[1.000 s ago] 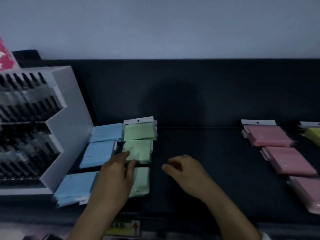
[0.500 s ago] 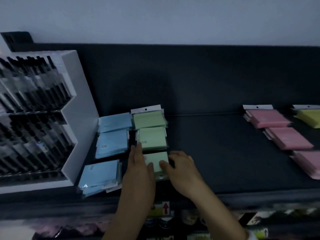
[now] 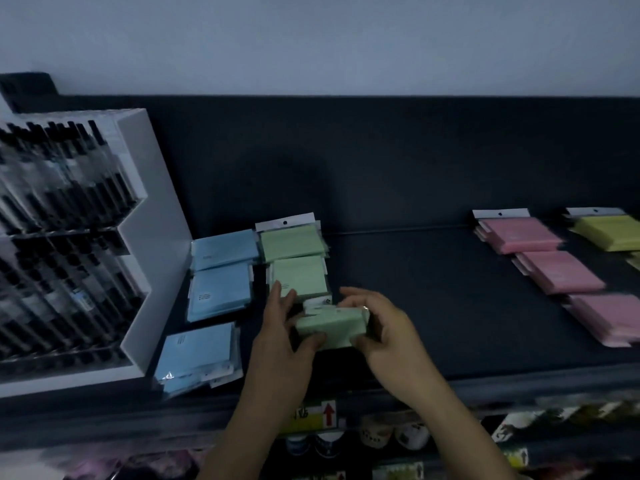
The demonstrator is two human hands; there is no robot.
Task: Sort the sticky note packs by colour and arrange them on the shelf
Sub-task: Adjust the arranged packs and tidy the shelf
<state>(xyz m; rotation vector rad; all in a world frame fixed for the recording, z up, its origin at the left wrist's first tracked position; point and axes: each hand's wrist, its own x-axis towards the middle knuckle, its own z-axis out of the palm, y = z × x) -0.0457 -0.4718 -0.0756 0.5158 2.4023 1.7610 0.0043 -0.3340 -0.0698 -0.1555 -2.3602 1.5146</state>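
Note:
A stack of green sticky note packs [image 3: 330,325] is lifted a little off the dark shelf [image 3: 433,306] at its front. My left hand [image 3: 282,336] grips its left side and my right hand [image 3: 379,327] grips its right side. Behind it two more green packs [image 3: 299,273] lie in a column. Left of them three blue packs [image 3: 220,291] form another column. Pink packs [image 3: 557,270] lie in a column at the right, with yellow packs [image 3: 611,232] at the far right edge.
A white stepped display [image 3: 152,237] full of black pens stands at the shelf's left end. The shelf has a dark back panel. Below the front edge are a price label [image 3: 313,415] and small goods on a lower shelf.
Both hands have closed round the front green stack and raised it off the shelf. The view has shifted slightly.

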